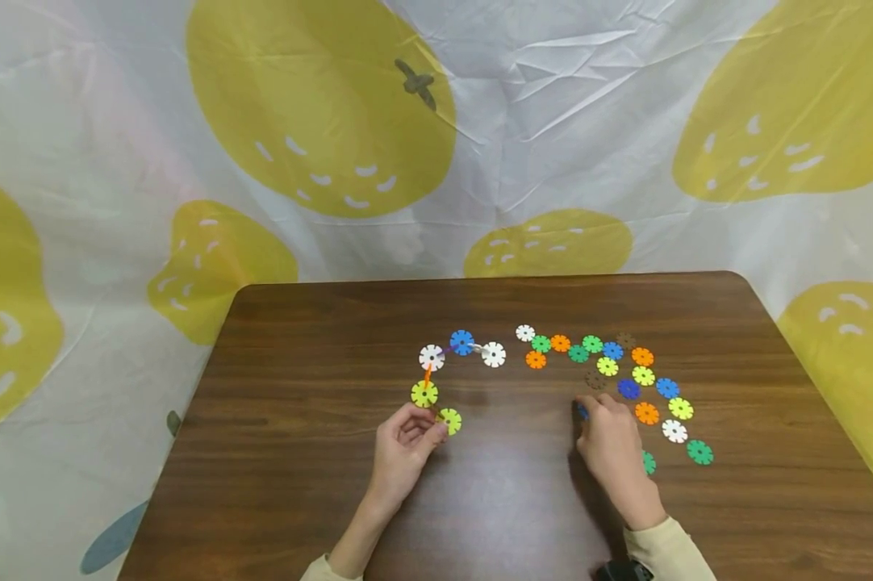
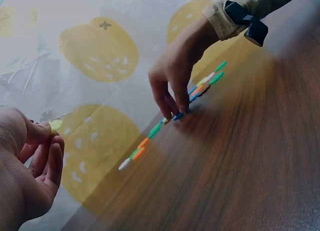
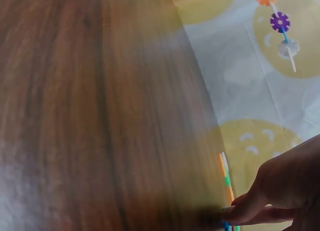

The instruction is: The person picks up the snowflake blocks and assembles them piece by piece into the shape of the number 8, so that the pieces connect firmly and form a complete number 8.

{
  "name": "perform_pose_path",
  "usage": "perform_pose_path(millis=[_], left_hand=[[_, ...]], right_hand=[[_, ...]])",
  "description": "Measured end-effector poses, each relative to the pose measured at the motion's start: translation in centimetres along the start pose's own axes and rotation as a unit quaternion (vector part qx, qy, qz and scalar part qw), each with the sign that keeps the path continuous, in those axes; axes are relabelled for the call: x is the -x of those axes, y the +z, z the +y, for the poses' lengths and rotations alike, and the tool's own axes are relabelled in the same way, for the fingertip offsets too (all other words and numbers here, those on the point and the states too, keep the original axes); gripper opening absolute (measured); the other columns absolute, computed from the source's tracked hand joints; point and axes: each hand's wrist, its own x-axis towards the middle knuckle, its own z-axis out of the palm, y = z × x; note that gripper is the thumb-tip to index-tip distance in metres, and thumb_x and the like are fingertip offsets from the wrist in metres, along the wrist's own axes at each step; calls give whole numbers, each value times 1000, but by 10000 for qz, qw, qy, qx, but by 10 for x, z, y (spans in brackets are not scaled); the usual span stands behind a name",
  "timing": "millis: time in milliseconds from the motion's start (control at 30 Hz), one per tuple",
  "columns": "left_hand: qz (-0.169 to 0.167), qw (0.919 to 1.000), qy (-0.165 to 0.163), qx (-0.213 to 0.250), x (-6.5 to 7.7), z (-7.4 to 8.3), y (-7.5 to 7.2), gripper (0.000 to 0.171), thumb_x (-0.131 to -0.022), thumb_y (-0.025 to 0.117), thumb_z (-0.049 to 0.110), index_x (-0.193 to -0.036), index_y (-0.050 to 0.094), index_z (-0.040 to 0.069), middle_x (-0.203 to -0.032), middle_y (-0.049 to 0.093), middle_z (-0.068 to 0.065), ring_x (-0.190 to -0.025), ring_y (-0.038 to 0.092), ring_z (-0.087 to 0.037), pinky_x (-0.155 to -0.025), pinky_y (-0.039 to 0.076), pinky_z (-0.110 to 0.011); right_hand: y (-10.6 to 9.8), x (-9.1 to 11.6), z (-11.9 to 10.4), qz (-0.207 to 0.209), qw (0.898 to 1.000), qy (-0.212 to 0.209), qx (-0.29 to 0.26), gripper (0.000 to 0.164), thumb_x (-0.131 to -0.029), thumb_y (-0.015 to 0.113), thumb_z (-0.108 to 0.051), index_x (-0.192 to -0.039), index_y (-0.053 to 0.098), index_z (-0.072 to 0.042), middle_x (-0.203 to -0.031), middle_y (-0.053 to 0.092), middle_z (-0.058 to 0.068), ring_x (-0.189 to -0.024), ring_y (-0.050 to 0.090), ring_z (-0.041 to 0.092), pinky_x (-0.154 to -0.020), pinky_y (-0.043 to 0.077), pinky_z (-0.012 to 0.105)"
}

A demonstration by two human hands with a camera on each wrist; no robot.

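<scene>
At the near side, two cuffed arms reach over the desk [image 1: 277, 452]: the left sleeve [image 1: 327, 571] leans away and to the right, the right sleeve [image 1: 669, 553] away and to the left, with a black strap [image 1: 624, 572] beside it. The left hand [image 1: 400, 452] is raised, thumb and fingers pinching the yellow end disc [image 1: 452, 421], the nearest piece of a chain [image 1: 428, 355] of notched discs. The right hand [image 1: 611, 440] arches downward, its fingertips closed around a blue disc [image 1: 582, 412] at the desk surface, left of a group of loose discs [image 1: 646, 414].

From the left hand, the chain's long axis runs away and slightly left through a second yellow disc, an orange one and a white one, then bends right through purple, blue and white, so its far end points right, toward the loose discs. Its pieces alternate, some face-on and some edge-on (in the right wrist view, the purple disc [image 3: 276, 22] turns its face to the camera). The chain hangs clear of the desk.

The loose discs lie flat in a band slanting from near right to far left. Beyond the desk's far edge hangs a pale cloth [image 1: 494, 145] with yellow fruit shapes.
</scene>
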Motion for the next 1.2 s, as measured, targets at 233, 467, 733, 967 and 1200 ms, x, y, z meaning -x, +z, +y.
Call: perform_pose_path(millis=[233,467,733,967,1200], left_hand=[[-27,9999,138,-24,0,0,-3,20,-86,72,-8,-98,59,-18,-86,67,-17,-73,69,-12,-70,61,-26],[33,9999,152,10,-2,0,-4,20,-86,72,-10,-98,59,-18,-85,66,-17,-72,69,-12,-69,61,-25],[45,9999,153,7,-4,2,-3,19,-86,72,-9,-98,59,-18,-85,66,-18,-72,69,-13,-69,60,-23],[53,9999,101,9,-5,4,-4,19,-86,72,-9,-97,59,-17,-86,66,-19,-72,69,-13,-70,61,-26],[89,9999,120,74,-5,6,-6,19,-87,71,-9,-97,58,-18,-85,68,-12,-72,70,-14,-70,61,-26]], right_hand=[[1,0,-6,-85,9999,-94,-42,31,-69,60,21,-96,72,10,-86,66,24,-67,63,43,-59,54,56],[2,-2,-8,-693,9973,-116,-210,41,-61,70,19,-101,71,8,-103,59,30,-75,62,42,-61,56,50],[-1,-3,-14,-1261,9898,55,-660,35,-70,78,10,-103,67,3,-97,60,21,-82,60,33,-72,57,48],[3,-2,-25,-1138,9872,-36,-1120,15,-77,81,5,-82,70,-4,-81,64,7,-68,59,14,-59,51,25],[0,-5,-50,-813,9739,-365,-2087,17,-80,80,6,-84,72,-9,-79,72,2,-65,62,7,-59,55,20]])
